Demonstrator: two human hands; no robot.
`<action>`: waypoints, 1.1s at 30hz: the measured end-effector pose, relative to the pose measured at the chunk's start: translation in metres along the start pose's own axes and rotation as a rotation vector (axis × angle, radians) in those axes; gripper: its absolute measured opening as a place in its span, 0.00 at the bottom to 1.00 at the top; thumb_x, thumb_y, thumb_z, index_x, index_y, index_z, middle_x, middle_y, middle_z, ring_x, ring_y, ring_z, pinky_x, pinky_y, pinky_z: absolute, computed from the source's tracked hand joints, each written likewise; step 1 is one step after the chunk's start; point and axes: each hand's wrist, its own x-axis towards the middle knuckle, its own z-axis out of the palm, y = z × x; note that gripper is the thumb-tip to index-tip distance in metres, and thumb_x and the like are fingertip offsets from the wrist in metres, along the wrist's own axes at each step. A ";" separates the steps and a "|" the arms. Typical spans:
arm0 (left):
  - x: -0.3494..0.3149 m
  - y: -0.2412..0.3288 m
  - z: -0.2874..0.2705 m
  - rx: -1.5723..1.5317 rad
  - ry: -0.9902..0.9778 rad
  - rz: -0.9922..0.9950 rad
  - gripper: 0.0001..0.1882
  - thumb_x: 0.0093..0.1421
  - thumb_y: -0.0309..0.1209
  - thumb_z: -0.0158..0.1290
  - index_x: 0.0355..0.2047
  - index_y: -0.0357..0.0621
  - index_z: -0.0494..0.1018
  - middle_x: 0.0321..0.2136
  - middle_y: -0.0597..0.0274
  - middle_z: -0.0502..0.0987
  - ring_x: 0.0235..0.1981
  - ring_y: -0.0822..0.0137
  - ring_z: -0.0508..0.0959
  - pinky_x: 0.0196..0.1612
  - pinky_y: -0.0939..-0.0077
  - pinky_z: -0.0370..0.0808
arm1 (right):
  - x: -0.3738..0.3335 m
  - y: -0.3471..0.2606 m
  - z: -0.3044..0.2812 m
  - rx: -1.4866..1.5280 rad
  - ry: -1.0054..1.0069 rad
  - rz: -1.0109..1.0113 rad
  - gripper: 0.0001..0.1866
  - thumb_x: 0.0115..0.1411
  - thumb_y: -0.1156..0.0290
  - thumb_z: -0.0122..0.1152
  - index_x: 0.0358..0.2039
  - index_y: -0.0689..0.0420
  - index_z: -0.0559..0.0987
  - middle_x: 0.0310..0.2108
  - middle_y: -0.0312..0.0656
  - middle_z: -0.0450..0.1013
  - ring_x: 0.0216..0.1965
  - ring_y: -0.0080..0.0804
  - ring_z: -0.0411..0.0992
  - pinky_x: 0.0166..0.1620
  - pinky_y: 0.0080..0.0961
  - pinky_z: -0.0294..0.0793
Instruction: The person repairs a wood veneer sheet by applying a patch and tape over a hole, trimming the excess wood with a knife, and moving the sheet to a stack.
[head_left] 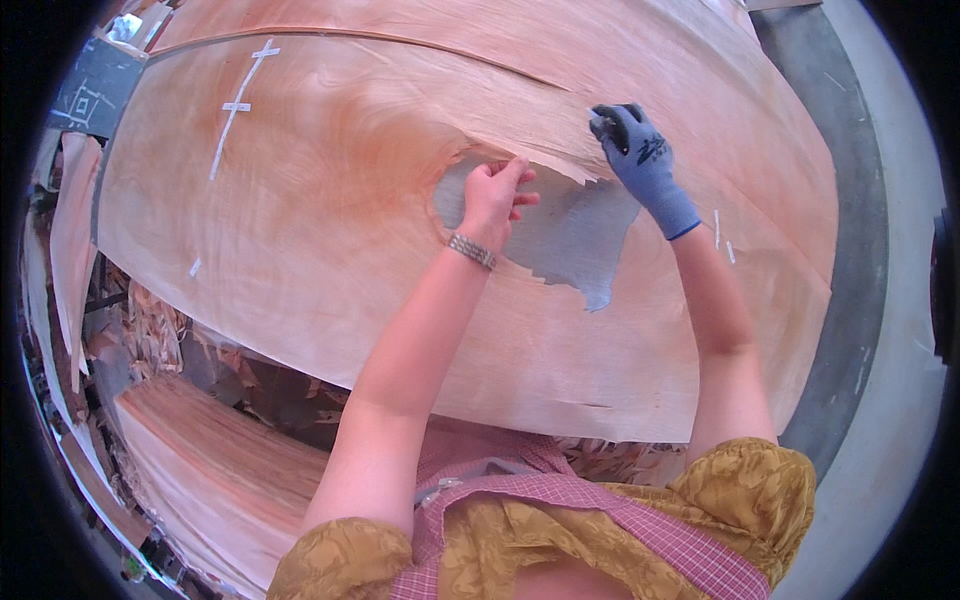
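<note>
Bare L hand [492, 195] half-curled at hole [570, 238] in wood sheet [330, 220], gloved R hand [637, 150] curled farther R, grips unclear

smooth matt wood veneer [330, 260], knitted cloth glove [652, 170], metal wristband [472, 250]

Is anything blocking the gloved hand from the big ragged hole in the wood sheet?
Nothing visible stands between the gloved right hand and the ragged hole below and left of it. The bare left hand is over the hole's left part, but not between them.
</note>
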 end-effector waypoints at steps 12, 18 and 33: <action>-0.036 0.008 -0.104 1.380 0.415 1.044 0.33 0.59 0.38 0.57 0.64 0.49 0.62 0.64 0.51 0.61 0.68 0.53 0.57 0.68 0.44 0.47 | 0.038 -0.114 0.068 -0.032 -0.075 -0.334 0.21 0.60 0.62 0.60 0.55 0.42 0.74 0.54 0.42 0.69 0.52 0.45 0.70 0.47 0.41 0.77; -0.121 -0.002 -0.205 1.203 0.558 1.030 0.29 0.60 0.34 0.55 0.62 0.47 0.65 0.61 0.52 0.65 0.64 0.52 0.63 0.66 0.48 0.54 | 0.085 -0.176 0.120 -0.082 -0.164 -0.113 0.14 0.58 0.61 0.61 0.45 0.47 0.78 0.47 0.46 0.73 0.49 0.48 0.72 0.48 0.44 0.74; -0.178 -0.273 -0.555 0.652 0.791 -0.227 0.37 0.57 0.44 0.57 0.66 0.58 0.58 0.63 0.41 0.59 0.61 0.41 0.65 0.61 0.43 0.61 | 0.031 -0.561 0.274 -0.059 -0.197 -0.880 0.26 0.58 0.67 0.63 0.58 0.45 0.72 0.43 0.41 0.71 0.46 0.43 0.72 0.42 0.40 0.76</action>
